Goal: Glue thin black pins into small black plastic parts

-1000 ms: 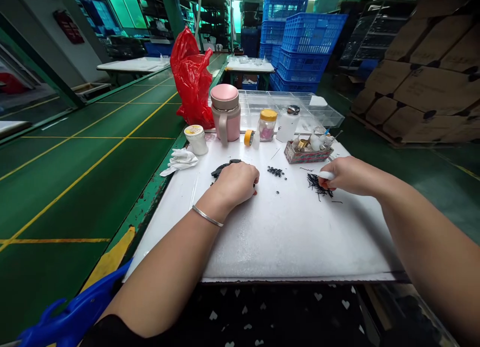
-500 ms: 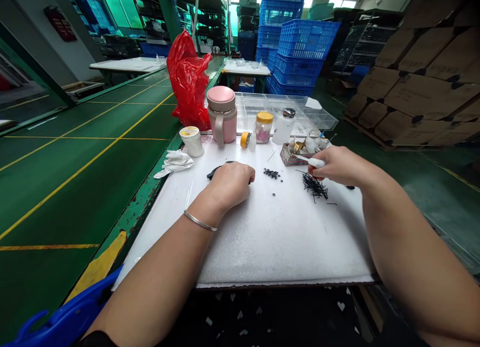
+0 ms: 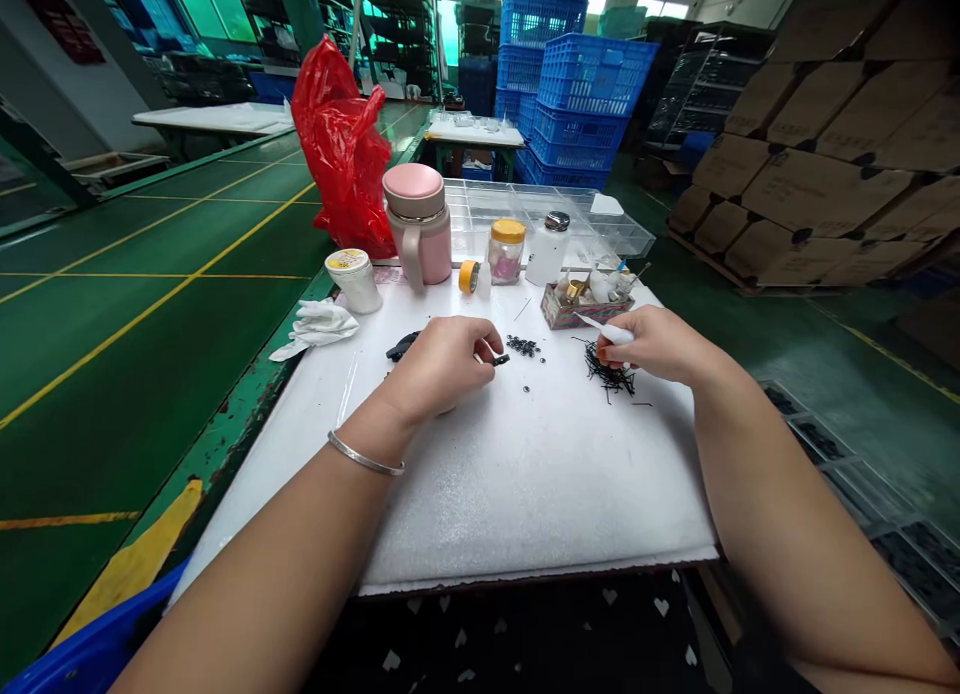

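Between thumb and fingers, my left hand (image 3: 450, 366) pinches a small black part (image 3: 501, 360) whose kind I cannot make out. More black parts (image 3: 403, 347) lie on the white table, partly hidden behind that hand. My right hand (image 3: 649, 344) is closed round a small white dropper bottle (image 3: 616, 334) with a thin pointed tip aimed left. Its fingers are low over a pile of thin black pins (image 3: 609, 376), some bent at the end. Small black rings (image 3: 525, 346) lie in a cluster between the hands, with one single ring (image 3: 526, 389) nearer me.
Behind the hands stand a pink mug (image 3: 417, 224), a yellow-lidded jar (image 3: 507, 252), a white bottle (image 3: 547, 249) and a small box of bottles (image 3: 577, 312). White gloves (image 3: 315, 327), a white tub (image 3: 354, 282) and a red bag (image 3: 341, 154) line the left side.
My left hand has turned and lifted slightly, so the black part in its fingertips now shows. My right hand stays over the pins with the bottle. The whole view has shifted a little.
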A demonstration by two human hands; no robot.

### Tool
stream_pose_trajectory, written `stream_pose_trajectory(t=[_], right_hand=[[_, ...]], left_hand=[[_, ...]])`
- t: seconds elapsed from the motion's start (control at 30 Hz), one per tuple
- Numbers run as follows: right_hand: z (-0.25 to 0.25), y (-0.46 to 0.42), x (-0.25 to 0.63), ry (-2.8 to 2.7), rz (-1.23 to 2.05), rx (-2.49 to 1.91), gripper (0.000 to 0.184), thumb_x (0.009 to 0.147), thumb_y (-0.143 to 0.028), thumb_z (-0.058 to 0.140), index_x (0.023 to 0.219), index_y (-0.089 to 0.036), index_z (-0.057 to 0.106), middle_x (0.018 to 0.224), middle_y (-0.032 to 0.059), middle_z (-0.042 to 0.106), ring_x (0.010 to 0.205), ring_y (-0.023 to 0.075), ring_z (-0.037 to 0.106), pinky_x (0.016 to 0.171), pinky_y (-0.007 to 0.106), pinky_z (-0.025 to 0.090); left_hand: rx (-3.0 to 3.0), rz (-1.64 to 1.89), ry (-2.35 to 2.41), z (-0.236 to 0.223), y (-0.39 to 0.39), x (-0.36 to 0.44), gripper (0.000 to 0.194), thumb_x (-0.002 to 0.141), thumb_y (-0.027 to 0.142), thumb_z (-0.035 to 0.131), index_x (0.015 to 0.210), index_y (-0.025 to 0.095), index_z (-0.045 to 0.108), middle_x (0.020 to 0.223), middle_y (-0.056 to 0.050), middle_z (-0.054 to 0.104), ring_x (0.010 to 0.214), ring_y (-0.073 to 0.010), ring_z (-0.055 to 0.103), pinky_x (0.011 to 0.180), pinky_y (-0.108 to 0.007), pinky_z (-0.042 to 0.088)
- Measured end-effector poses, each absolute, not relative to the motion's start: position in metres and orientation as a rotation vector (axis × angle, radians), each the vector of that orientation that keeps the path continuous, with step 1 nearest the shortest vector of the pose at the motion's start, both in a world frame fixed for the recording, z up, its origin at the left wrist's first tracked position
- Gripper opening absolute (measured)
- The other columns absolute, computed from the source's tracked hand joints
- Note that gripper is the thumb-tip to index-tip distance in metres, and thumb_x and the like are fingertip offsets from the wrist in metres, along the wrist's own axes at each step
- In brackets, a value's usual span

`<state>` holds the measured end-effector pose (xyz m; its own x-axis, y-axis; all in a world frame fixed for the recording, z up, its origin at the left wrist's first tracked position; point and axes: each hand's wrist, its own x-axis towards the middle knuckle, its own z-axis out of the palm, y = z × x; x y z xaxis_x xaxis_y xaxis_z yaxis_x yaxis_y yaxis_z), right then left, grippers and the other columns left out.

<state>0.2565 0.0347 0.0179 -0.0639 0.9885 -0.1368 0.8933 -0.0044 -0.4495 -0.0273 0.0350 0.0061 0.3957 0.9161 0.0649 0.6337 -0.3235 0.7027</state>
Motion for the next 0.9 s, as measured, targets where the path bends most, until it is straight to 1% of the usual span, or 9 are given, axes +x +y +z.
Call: stream_pose_trajectory(t=[0.1, 0.2, 0.33, 0.43, 0.53, 0.63, 0.77, 0.83, 0.9], right_hand=[[0.018, 0.030, 0.247, -1.875, 0.839, -1.771, 0.007, 0.070, -0.026, 0.069, 0.069, -0.019, 0.069, 0.066, 0.0016, 0.069, 0.063, 0.0180, 0.063, 0.055, 0.026, 0.046], [0.014, 0.026, 0.232, -1.664, 1.001, -1.437, 0.012, 0.071, -0.029, 0.075, 0.073, -0.018, 0.071, 0.068, 0.0039, 0.071, 0.061, 0.0172, 0.063, 0.053, 0.026, 0.047], [0.005, 0.017, 0.204, -1.438, 1.102, -1.016, 0.017, 0.072, -0.031, 0.081, 0.073, -0.017, 0.070, 0.067, 0.0037, 0.071, 0.058, 0.0156, 0.063, 0.048, 0.025, 0.046], [0.002, 0.010, 0.188, -1.384, 1.130, -0.881, 0.017, 0.074, -0.032, 0.081, 0.074, -0.018, 0.071, 0.070, 0.0038, 0.072, 0.059, 0.0155, 0.064, 0.049, 0.025, 0.047], [0.002, 0.005, 0.181, -1.439, 1.020, -0.894, 0.018, 0.076, -0.034, 0.080, 0.074, -0.018, 0.071, 0.066, 0.0025, 0.070, 0.060, 0.0155, 0.063, 0.050, 0.026, 0.047], [0.002, 0.002, 0.179, -1.551, 0.856, -0.979, 0.019, 0.078, -0.035, 0.077, 0.076, -0.018, 0.071, 0.064, 0.0013, 0.068, 0.058, 0.0144, 0.061, 0.052, 0.026, 0.046], [0.003, -0.001, 0.180, -1.685, 0.647, -1.033, 0.011, 0.081, -0.026, 0.073, 0.077, -0.017, 0.070, 0.064, -0.0005, 0.066, 0.058, 0.0126, 0.059, 0.056, 0.025, 0.044], [0.004, -0.002, 0.180, -1.694, 0.565, -1.046, 0.009, 0.082, -0.023, 0.071, 0.077, -0.017, 0.069, 0.065, -0.0011, 0.066, 0.058, 0.0115, 0.057, 0.056, 0.024, 0.043], [0.005, -0.003, 0.180, -1.682, 0.501, -1.053, 0.010, 0.083, -0.024, 0.070, 0.077, -0.017, 0.069, 0.066, -0.0012, 0.066, 0.058, 0.0110, 0.056, 0.056, 0.024, 0.042]], left_hand=[[1.583, 0.647, 1.047, 0.003, 0.036, -0.022, 0.022, 0.067, 0.004, 0.061, 0.086, 0.015, 0.068, 0.072, -0.002, 0.068, 0.064, -0.0162, 0.067, 0.059, -0.026, 0.054], [1.229, 0.663, 0.851, -0.001, 0.036, -0.018, 0.023, 0.071, 0.008, 0.068, 0.093, 0.014, 0.068, 0.079, -0.003, 0.069, 0.070, -0.0149, 0.069, 0.063, -0.024, 0.055], [1.014, 0.732, 0.742, -0.005, 0.035, -0.013, 0.026, 0.072, 0.008, 0.074, 0.097, 0.015, 0.069, 0.085, -0.004, 0.071, 0.072, -0.0115, 0.068, 0.066, -0.019, 0.054], [0.964, 0.759, 0.684, -0.006, 0.034, -0.011, 0.023, 0.074, 0.008, 0.074, 0.095, 0.014, 0.072, 0.089, -0.005, 0.072, 0.074, -0.0100, 0.068, 0.064, -0.016, 0.052], [0.986, 0.736, 0.642, -0.006, 0.033, -0.009, 0.021, 0.073, 0.008, 0.076, 0.093, 0.013, 0.075, 0.094, -0.007, 0.073, 0.080, -0.0104, 0.068, 0.066, -0.014, 0.051], [1.005, 0.750, 0.647, -0.008, 0.033, -0.007, 0.023, 0.070, 0.012, 0.081, 0.093, 0.012, 0.076, 0.090, -0.006, 0.073, 0.080, -0.0107, 0.067, 0.069, -0.015, 0.052], [0.986, 0.802, 0.660, -0.009, 0.033, -0.008, 0.028, 0.065, 0.018, 0.087, 0.089, 0.010, 0.074, 0.087, -0.007, 0.073, 0.070, -0.0088, 0.065, 0.064, -0.015, 0.053], [0.956, 0.829, 0.648, -0.008, 0.033, -0.009, 0.030, 0.065, 0.017, 0.088, 0.089, 0.009, 0.073, 0.086, -0.007, 0.072, 0.065, -0.0076, 0.063, 0.060, -0.014, 0.052], [0.926, 0.842, 0.628, -0.006, 0.033, -0.010, 0.030, 0.066, 0.016, 0.087, 0.091, 0.009, 0.073, 0.081, -0.006, 0.071, 0.061, -0.0064, 0.062, 0.056, -0.012, 0.052]])
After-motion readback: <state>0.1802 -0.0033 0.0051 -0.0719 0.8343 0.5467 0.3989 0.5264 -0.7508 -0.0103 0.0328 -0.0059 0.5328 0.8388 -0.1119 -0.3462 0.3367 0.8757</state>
